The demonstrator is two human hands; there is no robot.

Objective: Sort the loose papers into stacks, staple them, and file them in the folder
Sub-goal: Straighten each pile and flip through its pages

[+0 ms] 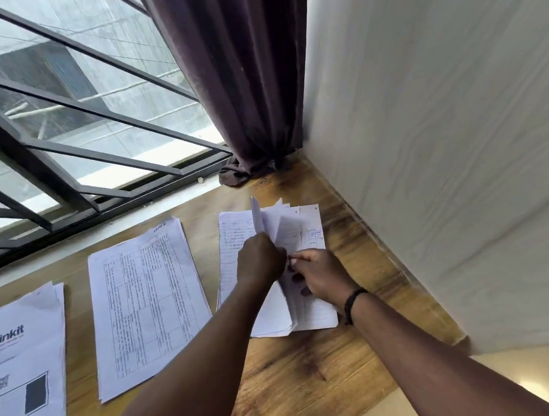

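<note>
Papers sit in three stacks on the wooden table [300, 367]; the handwritten stack [314, 308] lies nearest the wall [447, 155]. Left hand [260, 260] pinches lifted sheets there, right hand [321, 277] grips that stack's edge. Farther from the wall: table-print stack [148, 305], then blinkit stack [22, 369].
</note>
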